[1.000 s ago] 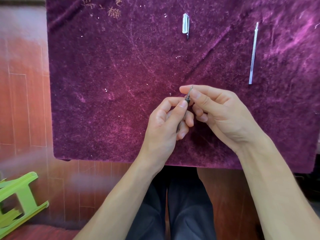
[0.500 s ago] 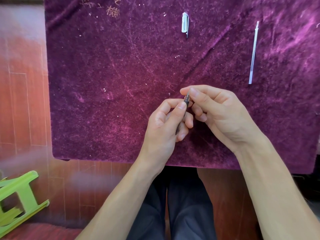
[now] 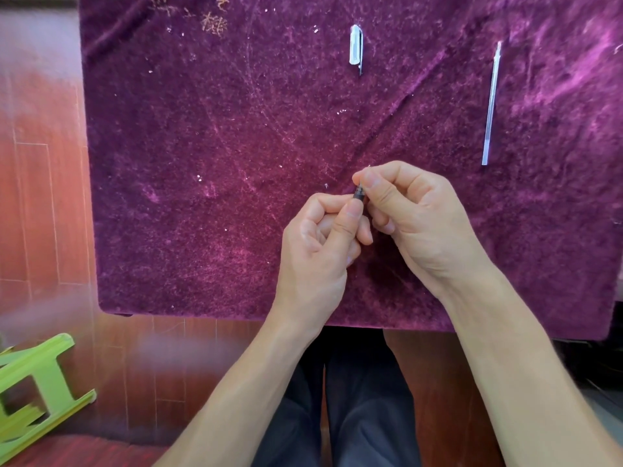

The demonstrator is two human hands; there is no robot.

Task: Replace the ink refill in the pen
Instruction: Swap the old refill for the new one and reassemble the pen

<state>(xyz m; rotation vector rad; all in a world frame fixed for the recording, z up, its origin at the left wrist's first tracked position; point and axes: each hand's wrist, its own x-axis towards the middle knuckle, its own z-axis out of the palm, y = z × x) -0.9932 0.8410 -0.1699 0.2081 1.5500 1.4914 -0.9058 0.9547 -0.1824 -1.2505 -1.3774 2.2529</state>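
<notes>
Over the middle of the purple velvet cloth (image 3: 219,197), both hands meet on a dark pen (image 3: 358,192). My left hand (image 3: 320,244) is curled around the barrel, which is mostly hidden in the fist. My right hand (image 3: 414,217) pinches the pen's front end between thumb and forefinger; only a short dark piece shows between the hands. A clear pen cap (image 3: 355,45) lies at the back middle of the cloth. A thin, clear ink refill (image 3: 491,102) lies at the back right, pointing away from me.
The cloth covers a small table whose near edge is just above my dark trousers (image 3: 354,399). A green plastic stool (image 3: 37,385) lies on the red wooden floor at the lower left.
My right fingertips have slid down onto the pen's front end, covering the metal tip that stuck out a second ago. Both hands stayed in place.
</notes>
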